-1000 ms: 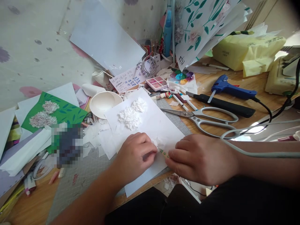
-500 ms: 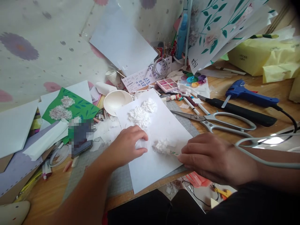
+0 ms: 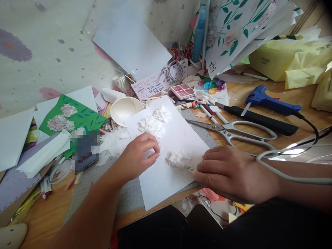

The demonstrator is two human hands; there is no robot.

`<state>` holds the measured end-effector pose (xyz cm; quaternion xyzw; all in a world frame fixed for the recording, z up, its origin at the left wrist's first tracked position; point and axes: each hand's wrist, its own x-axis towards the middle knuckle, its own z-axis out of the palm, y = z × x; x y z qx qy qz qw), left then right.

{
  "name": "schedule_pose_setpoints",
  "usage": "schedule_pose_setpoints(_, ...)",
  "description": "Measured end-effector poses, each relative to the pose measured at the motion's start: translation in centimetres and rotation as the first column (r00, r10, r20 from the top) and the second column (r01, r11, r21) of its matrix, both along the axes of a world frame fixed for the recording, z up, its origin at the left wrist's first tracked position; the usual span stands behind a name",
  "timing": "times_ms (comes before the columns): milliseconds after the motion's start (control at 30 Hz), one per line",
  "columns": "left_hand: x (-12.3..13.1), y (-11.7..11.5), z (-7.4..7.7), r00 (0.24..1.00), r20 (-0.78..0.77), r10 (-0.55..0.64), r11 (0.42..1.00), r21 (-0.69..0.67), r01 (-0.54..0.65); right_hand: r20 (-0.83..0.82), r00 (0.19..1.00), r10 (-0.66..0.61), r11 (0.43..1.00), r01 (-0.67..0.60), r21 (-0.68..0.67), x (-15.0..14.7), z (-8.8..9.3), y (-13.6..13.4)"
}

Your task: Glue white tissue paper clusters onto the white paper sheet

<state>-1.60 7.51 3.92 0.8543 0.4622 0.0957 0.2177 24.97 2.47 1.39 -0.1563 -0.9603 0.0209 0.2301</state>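
My left hand (image 3: 140, 154) hovers over the white sheet (image 3: 158, 193), thumb and forefinger pinched together. Whatever sits between those fingertips is too small to make out. My right hand (image 3: 228, 173) is closed at the sheet's right edge, gripping a thin pale piece with green marks (image 3: 190, 168). That piece points toward a loose ruffled white paper flower (image 3: 177, 159); I cannot tell whether the two are joined. Farther up the sheet lies a cluster of crumpled white paper flowers (image 3: 154, 122), just beyond my left hand.
Silver scissors (image 3: 233, 129), a black-handled tool (image 3: 261, 119) and a blue glue gun (image 3: 272, 100) lie right. A white bowl (image 3: 126, 110) stands behind the sheet. Left are a green flower picture (image 3: 85, 112), paper scraps (image 3: 114, 141) and a blurred phone (image 3: 86, 162).
The left thumb and forefinger, apart before, have come together. The view has shifted slightly. My right hand stays beside the loose paper flower with the green-marked piece.
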Motion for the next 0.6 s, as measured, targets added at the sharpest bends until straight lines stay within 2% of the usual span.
schedule_pose_setpoints(133,0.5,-1.0,0.5,0.963,0.258,0.084,0.989,-0.139,-0.049,-0.004,1.0,-0.001,1.0,0.001,0.011,0.0,0.0,0.0)
schedule_pose_setpoints(233,1.3,-1.5,0.3,0.932,0.342,0.12,0.965,-0.261,-0.028,0.01,1.0,0.008,1.0,-0.008,0.005,0.1,-0.1,0.1)
schedule_pose_setpoints(433,1.9,-1.2,-0.7,0.939,0.289,0.189,0.877,-0.48,-0.029,0.028,1.0,0.012,1.0,-0.011,-0.014,0.2,-0.2,0.1)
schedule_pose_setpoints(500,1.8,-1.1,-0.7,0.942,0.277,0.19,0.864,-0.503,-0.027,0.023,1.0,0.017,1.0,-0.017,-0.017,0.1,-0.2,0.1)
schedule_pose_setpoints(600,1.7,-1.0,-0.5,0.953,0.245,0.176,0.881,-0.472,-0.041,0.02,1.0,0.016,1.0,-0.016,-0.02,0.1,-0.2,0.1)
